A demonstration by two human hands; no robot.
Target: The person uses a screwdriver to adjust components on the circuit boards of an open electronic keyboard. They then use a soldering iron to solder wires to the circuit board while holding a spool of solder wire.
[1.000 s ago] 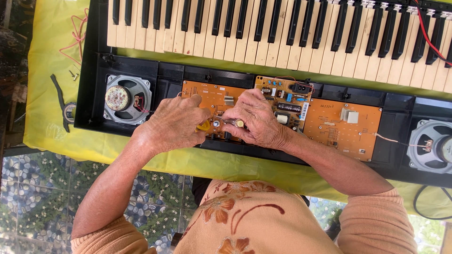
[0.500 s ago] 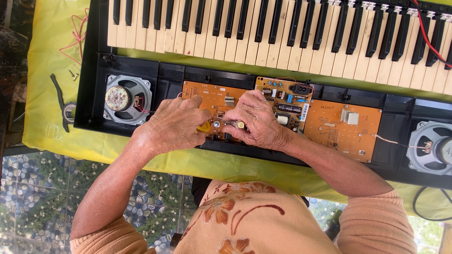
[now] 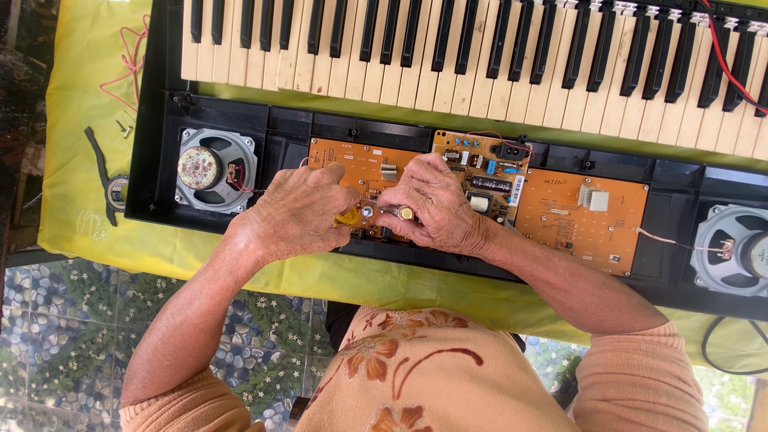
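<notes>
Over the orange circuit board inside the opened keyboard, the left hand is closed around a yellow-handled screwdriver, while the right hand just beside it pinches a small brass part, with a round speaker to the left.

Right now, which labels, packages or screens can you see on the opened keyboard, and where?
White sticker: small upright rectangle with dark print, on the right edge of the middle circuit board, beside the right hand.
Speaker disc label: round, pale with reddish marks, centre of the left speaker.
No packages or screens in view.
</notes>
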